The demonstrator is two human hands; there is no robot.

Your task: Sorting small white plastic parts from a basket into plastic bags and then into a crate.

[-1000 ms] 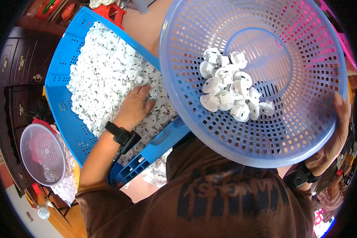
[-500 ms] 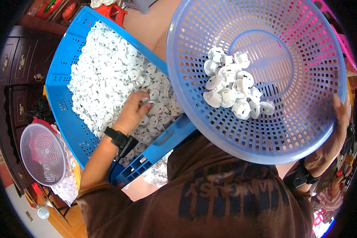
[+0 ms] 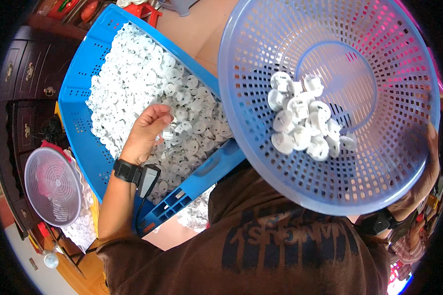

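Over the large blue crate (image 3: 76, 105), my left hand (image 3: 150, 129) is closed, its fingers curled and the thumb against them. A small white plastic part (image 3: 168, 132) shows at its fingertips. Beneath and around it lies a heap of white plastic parts (image 3: 133, 64), small round discs with raised clips. My right hand (image 3: 430, 164) grips the right rim of a bluish-purple plastic colander (image 3: 280, 182), its fingers partly hidden behind the wall. The colander is held tilted, overlapping the crate's right side. A small cluster of the same white parts (image 3: 305, 118) rests inside it.
At the left stands a second, smaller purple colander (image 3: 54, 187) above more white parts (image 3: 81, 231). Dark wooden drawers (image 3: 29, 83) line the left side. A red stool (image 3: 145, 12) is behind the crate. Another person's arm (image 3: 413, 243) shows at the lower right.
My left hand has lifted from the heap and shifted left, its fingers now curled around a white part. The colander has moved slightly right and down with my right hand.
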